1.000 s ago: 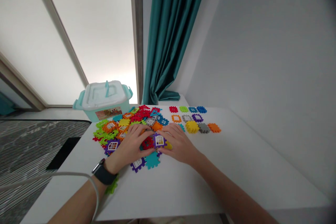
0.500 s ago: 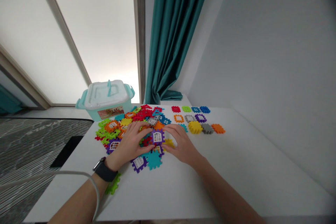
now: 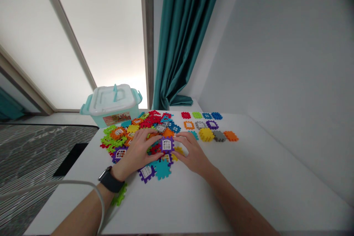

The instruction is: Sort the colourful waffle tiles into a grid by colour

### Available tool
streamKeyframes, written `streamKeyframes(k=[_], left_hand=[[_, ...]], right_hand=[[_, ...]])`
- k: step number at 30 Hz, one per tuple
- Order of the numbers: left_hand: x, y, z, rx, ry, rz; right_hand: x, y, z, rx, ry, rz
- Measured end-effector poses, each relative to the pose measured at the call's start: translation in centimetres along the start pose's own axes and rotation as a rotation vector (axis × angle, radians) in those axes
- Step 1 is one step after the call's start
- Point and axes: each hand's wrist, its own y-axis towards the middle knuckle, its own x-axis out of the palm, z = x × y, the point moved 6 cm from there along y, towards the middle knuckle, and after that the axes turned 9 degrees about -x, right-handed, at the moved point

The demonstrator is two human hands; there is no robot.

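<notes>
A purple building tile with a white arched window (image 3: 167, 145) is held level between my two hands, over the pile. My left hand (image 3: 142, 148), with a dark watch on its wrist, grips its left edge with thumb and fingers. On the right edge are the fingertips and thumb of my right hand (image 3: 193, 152). Below it lie a light-blue gear-edged tile (image 3: 162, 169), a purple tile with a white panel (image 3: 146, 172) and a partly hidden yellow tile (image 3: 178, 151). An orange tile (image 3: 168, 132) sits just behind it.
Mixed coloured tiles (image 3: 151, 120) form a pile on the white table (image 3: 177, 206). Sorted tiles stand in rows at the right, including a thick yellow stack (image 3: 206, 135). A lidded teal box (image 3: 114, 105) is behind left. A pale cable (image 3: 69, 182) crosses my left forearm.
Both hands stay at the purple window tile, with only a very slight shift of the fingers of my right hand. The pile and the rows look the same.
</notes>
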Motion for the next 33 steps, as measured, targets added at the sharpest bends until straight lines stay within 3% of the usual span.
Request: streamKeyframes(k=[14,33], left_hand=[[-0.8,0.2,0.7,0.088,-0.020,0.094],[-0.7,0.2,0.9,0.019,-0.116,0.105]], right_hand=[[-0.3,0.3,-0.9,-0.059,-0.029,0.022],[-0.8,0.6,-1.9,-0.190,-0.074,0.073]])
